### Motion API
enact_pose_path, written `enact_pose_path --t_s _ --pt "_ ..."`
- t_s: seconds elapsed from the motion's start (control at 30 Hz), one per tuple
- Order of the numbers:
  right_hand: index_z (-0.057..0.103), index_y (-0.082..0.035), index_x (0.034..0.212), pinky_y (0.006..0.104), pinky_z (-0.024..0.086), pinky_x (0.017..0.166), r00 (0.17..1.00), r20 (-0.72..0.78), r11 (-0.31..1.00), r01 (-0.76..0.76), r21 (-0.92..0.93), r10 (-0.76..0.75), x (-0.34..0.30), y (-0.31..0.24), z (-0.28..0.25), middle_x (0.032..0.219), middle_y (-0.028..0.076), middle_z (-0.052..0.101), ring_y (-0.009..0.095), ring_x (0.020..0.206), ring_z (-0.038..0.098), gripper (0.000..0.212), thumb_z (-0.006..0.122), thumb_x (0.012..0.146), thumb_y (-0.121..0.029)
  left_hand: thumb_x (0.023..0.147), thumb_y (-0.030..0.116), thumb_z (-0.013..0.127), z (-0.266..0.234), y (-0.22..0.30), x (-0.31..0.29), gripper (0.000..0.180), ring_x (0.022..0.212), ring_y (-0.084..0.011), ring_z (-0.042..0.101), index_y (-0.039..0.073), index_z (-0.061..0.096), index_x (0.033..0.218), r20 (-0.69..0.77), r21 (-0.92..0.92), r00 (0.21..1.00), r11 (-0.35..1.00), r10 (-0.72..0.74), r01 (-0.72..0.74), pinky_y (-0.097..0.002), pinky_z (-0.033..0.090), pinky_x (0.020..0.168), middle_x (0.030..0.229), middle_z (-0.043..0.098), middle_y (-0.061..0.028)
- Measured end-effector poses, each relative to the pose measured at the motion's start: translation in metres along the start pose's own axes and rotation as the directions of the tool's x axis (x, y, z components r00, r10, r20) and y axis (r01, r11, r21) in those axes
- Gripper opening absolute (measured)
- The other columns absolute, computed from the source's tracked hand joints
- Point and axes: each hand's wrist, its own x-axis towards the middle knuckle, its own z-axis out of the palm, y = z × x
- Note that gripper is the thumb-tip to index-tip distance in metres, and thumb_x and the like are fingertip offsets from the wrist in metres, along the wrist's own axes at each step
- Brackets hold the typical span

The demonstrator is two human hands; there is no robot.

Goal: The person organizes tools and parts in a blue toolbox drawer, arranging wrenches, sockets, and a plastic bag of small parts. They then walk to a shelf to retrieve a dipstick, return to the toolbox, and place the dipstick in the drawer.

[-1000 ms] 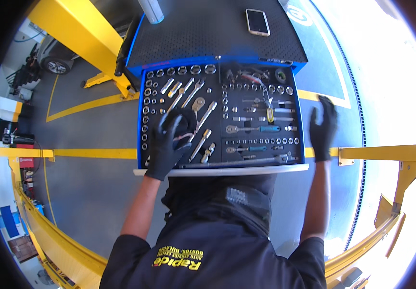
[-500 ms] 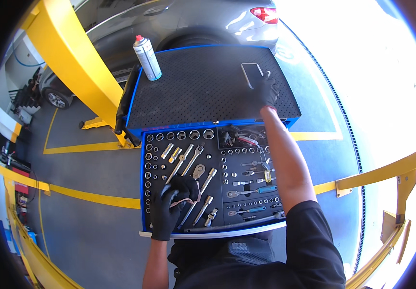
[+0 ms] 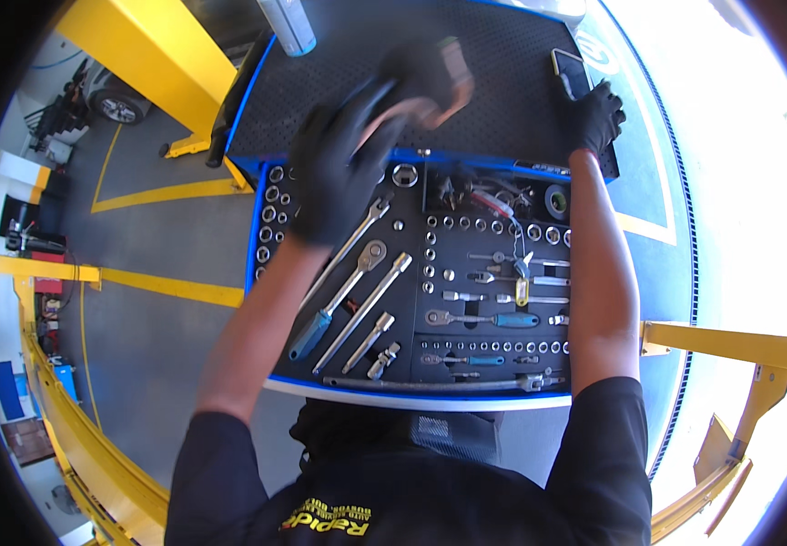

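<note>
My right hand [image 3: 596,120], in a black glove, is at the right edge of the cart top. Its fingers are bent around the near end of a smartphone [image 3: 573,73] with a dark screen and light rim. My left hand [image 3: 334,168], also gloved, is raised over the back of the open drawer and the cart's front edge. It grips a soft-looking black bundle with a pinkish-tan edge [image 3: 452,86], smeared by motion, so its kind is unclear. Below it, the drawer [image 3: 411,309] holds sockets, a large ratchet [image 3: 339,300] with a blue handle, and extension bars.
A spray can [image 3: 289,25] stands at the back left of the blue cart's black perforated top [image 3: 493,55]. Keys with a yellow tag [image 3: 522,287] lie over the drawer's right half. A yellow lift post [image 3: 152,55] rises to the left; yellow rails [image 3: 739,346] flank both sides.
My left hand has lifted the black bundle from the drawer up over the cart top. My right hand and the phone have shifted toward the cart's right edge. The view has tilted down.
</note>
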Motion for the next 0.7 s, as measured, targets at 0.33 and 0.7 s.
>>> enact_pose_path --t_s 0.33,0.7 --pt "0.066 -0.009 0.138 0.0612 0.045 0.106 0.979 -0.201 0.963 0.084 0.257 -0.032 0.003 0.01 0.014 0.134 0.029 0.061 0.05 0.129 0.056 0.072 0.065 0.092 -0.064 0.097 0.032 0.077 0.057 -0.031 0.036 0.041 0.117 -0.0315 0.071 0.009 0.072 0.13 0.131 -0.169 0.957 0.957 0.259 -0.236 -0.0433 0.053 0.104 0.124 0.076 -0.0132" --pt "0.075 -0.012 0.124 0.0455 0.056 0.092 0.669 0.041 0.59 0.622 0.514 -0.742 -0.137 0.04 -0.141 0.115 0.016 0.073 0.036 0.107 0.071 0.027 0.069 0.098 -0.019 0.102 0.007 0.066 -0.147 0.001 -0.231 0.02 0.115 -0.033 0.07 0.0 0.071 0.121 0.347 0.085 0.786 0.851 -0.513 0.518 -0.0413 0.053 0.101 0.122 0.073 -0.0164"
